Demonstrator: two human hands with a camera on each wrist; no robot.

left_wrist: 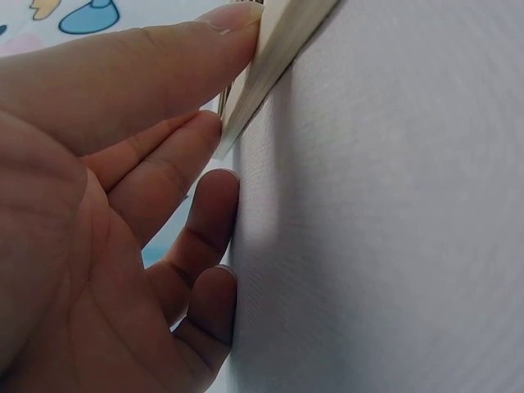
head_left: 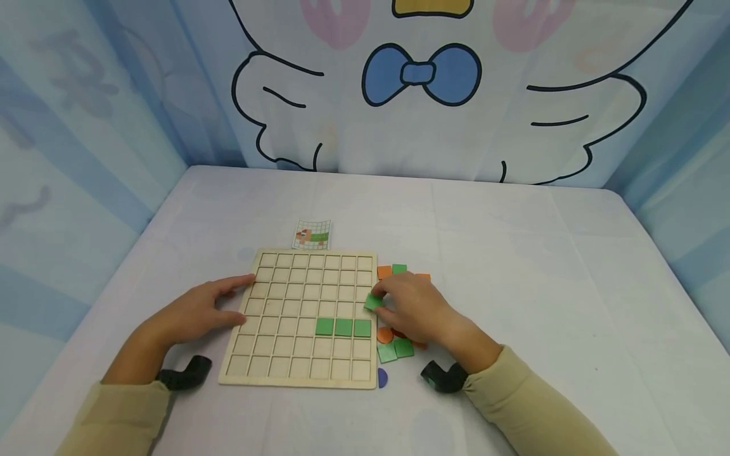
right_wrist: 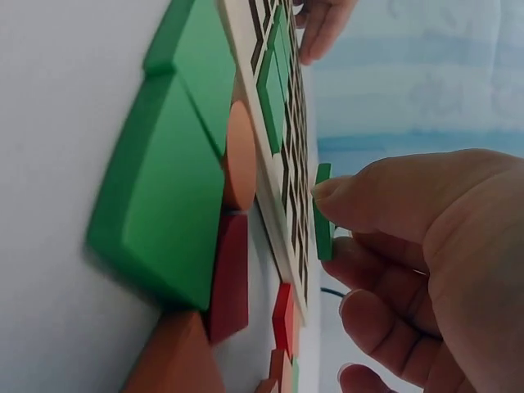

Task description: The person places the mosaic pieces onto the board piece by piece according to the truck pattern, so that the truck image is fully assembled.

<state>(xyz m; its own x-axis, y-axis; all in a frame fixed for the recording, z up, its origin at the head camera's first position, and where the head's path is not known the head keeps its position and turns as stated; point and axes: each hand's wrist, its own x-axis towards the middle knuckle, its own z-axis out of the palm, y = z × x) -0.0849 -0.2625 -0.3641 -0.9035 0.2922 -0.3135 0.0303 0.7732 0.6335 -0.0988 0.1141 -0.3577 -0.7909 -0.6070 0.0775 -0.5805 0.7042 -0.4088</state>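
Your right hand [head_left: 419, 309] pinches a green tile [head_left: 372, 303] between thumb and fingertips, over the right rim of the wooden grid board [head_left: 282, 346]. The right wrist view suggests it is raised off the board, not seated in any cell. Your left hand [head_left: 191, 311] has thumb and forefinger held apart, both touching the board's left edge, with nothing gripped; it seems to be steadying it.

As for progress, you have 3 green squares [head_left: 343, 327] set side by side at the right end of 1 row, and the other cells in view are bare. The picture card [head_left: 311, 235] just beyond the far edge shows an orange and green figure on a grid; if that is your pattern, you look to be early on, with more green and all the orange still to place.

The loose stock lies on the worktop [head_left: 513, 253] along your right side: an orange square [head_left: 384, 272], an orange disc [head_left: 384, 335], 2 green pieces [head_left: 395, 350] and a blue half-round [head_left: 382, 378]. Your right hand hides some others, so you can't get a full count here.
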